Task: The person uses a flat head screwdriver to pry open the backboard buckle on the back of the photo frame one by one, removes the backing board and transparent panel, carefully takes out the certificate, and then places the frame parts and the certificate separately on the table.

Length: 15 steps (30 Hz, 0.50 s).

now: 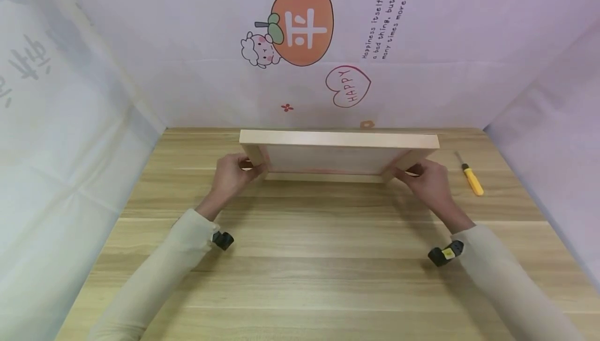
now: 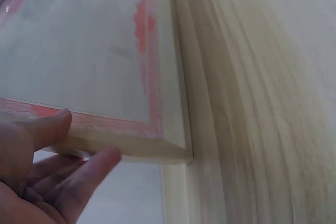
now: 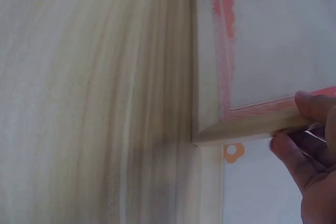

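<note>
Left hand [image 1: 230, 177] and right hand [image 1: 425, 184] each pinch one short side of the wooden frame [image 1: 339, 139], standing on edge near the far end of the tabletop [image 1: 304, 263], likely because opposed grips keep it level and steady.

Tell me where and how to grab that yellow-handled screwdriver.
I'd pinch the screwdriver across its yellow handle, coming from above and the near side with the right hand, once that lets go of the wooden frame. The screwdriver lies on the table, its thicker handle angled toward the person, its thin shaft pointing away.
</note>
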Motion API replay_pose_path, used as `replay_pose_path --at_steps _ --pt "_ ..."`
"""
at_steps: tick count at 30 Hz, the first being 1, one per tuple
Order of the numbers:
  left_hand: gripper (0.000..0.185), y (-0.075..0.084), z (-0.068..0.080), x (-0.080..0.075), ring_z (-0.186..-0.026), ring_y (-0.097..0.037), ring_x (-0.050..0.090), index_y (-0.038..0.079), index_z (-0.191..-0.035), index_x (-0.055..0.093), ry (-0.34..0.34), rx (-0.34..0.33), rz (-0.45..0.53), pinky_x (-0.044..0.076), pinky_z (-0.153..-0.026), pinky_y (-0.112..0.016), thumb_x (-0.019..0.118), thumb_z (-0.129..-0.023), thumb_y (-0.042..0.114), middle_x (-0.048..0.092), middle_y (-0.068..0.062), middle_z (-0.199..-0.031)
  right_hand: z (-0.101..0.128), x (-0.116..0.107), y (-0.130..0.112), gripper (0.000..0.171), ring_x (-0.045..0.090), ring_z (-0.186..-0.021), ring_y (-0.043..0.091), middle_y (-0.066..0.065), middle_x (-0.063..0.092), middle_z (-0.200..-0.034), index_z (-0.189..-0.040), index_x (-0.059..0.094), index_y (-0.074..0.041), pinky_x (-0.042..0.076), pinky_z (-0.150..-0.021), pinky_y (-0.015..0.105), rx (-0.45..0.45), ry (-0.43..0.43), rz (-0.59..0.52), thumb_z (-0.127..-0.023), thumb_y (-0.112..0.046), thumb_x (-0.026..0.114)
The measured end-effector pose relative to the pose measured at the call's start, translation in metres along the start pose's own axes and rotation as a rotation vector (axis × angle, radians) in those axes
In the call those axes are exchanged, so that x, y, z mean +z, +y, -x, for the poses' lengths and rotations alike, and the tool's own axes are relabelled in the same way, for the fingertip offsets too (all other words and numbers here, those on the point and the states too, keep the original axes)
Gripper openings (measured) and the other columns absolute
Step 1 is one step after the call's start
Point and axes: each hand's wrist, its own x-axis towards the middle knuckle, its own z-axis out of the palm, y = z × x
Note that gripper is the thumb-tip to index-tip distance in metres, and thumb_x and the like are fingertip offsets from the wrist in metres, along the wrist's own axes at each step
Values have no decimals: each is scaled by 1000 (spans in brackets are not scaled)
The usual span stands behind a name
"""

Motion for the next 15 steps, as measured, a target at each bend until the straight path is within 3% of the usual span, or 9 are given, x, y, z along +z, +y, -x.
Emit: replay_pose_path --at_steps 3,7,10,13,15 --pt "33 3 4 -5 -103 -32 71 3 -118 70 -58 -70 62 62 -82 -43 74 -87 15 72 -17 -114 2 -6 0 29 70 -99 39 21 72 -108 -109 69 -2 56 -74 10 3 -51 -19 -85 -16 77" --pt "34 6 8 -10 -116 -32 65 2 -123 66 -150 -196 200 58 -95 -44 69 -91 13 69 -17 -123 4 -12 0 42 65 -111 38 16 65 -124 -122 62 -5 61 -86 32 7 -107 -72 -85 -16 77" --pt "35 6 8 -14 -122 -34 61 -2 -130 59 -219 -285 354 52 -103 -46 59 -97 8 62 -21 -131 7 -15 0 58 62 -115 39 18 59 -130 -135 51 -6 60 -87 44 50 -134 -94 -85 -18 77" --pt "35 6 8 -16 -116 -29 65 -5 -134 55 -252 -366 507 49 -107 -46 46 -104 11 59 -25 -134 10 -17 -2 67 61 -116 40 20 57 -132 -140 43 -5 59 -88 48 94 -153 -96 -86 -24 77" --pt "39 6 8 -16 -108 -24 70 -7 -135 52 -250 -406 603 48 -105 -44 40 -106 16 59 -27 -133 11 -17 -2 67 61 -115 41 21 57 -132 -140 44 -4 59 -87 43 111 -160 -88 -86 -26 76"
